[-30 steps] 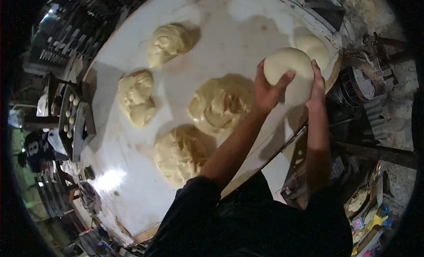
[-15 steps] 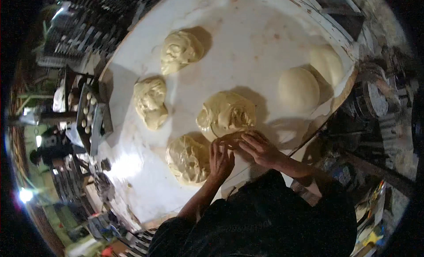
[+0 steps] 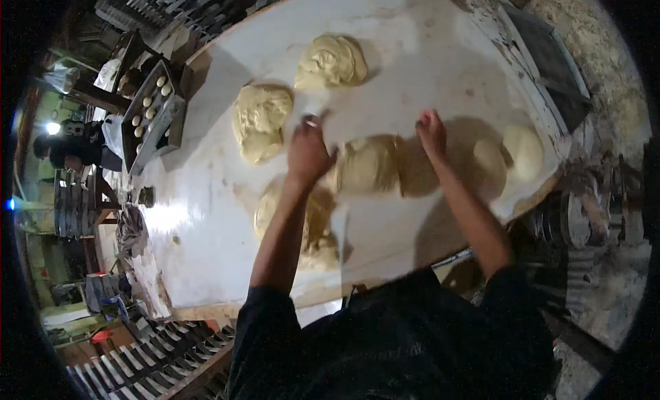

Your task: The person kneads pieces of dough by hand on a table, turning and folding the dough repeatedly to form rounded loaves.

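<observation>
My left hand (image 3: pixel 309 149) is over the table (image 3: pixel 385 49), fingers blurred but apart, beside a creamy dough mound (image 3: pixel 261 118). My right hand (image 3: pixel 430 135) is raised at the right of a blurred, squarish middle dough piece (image 3: pixel 368 164), its fingers curled together; whether they hold anything is unclear. Another mound (image 3: pixel 330 60) sits farther up, and a lumpy mass (image 3: pixel 275 211) lies partly behind my left forearm. At the right, two smooth dough balls (image 3: pixel 489 163) (image 3: pixel 522 152) rest side by side.
A tray of small dough balls (image 3: pixel 141 125) stands at the left edge, with a dark-clothed person (image 3: pixel 72 152) beyond it. Metal trays (image 3: pixel 543 60) lean along the right edge. Dark cloth (image 3: pixel 130 231) lies at the left; racks (image 3: pixel 137 359) fill the lower left.
The large ball was set down at the right. My hands came together low at the middle mound, then moved up and apart. That mound now looks squarer. The view has turned.
</observation>
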{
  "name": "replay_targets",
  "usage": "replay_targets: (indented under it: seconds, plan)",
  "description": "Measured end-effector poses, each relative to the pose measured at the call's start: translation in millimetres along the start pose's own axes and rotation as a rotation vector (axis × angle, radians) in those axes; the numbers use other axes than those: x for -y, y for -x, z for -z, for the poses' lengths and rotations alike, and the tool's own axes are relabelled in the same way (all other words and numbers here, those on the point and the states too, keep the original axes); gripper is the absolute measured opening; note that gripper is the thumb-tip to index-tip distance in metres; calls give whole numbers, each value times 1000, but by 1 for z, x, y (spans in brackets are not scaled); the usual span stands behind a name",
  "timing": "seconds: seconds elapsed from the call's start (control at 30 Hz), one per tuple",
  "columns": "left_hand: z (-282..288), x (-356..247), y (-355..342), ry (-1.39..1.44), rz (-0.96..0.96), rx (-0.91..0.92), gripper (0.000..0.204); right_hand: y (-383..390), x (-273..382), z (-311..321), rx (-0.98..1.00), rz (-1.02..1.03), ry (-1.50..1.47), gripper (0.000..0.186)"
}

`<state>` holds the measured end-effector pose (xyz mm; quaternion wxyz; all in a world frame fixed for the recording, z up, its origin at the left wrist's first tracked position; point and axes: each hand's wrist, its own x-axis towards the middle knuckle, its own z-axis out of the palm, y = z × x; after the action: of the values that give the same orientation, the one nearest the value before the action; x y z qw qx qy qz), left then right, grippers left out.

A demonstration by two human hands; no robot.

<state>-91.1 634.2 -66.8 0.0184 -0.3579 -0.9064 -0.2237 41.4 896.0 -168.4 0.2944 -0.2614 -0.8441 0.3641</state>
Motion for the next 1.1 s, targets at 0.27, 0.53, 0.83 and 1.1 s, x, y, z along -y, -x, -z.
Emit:
replay_targets:
  seconds: [0.27,0.53,0.83,1.1]
  plan:
    - [-106,-45,-4,-22,-500,286,77,178,-3,23,363,25,-226,81]
    - [-85,-44,-12,343,7,363,63,43,4,-33,648,107,-554,88]
    - [7,-83,175,306,65,382,40,152,100,47,743,343,-275,36]
    - [27,-91,157,361,-558,-195,27,144,118,90,115,893,31,32]
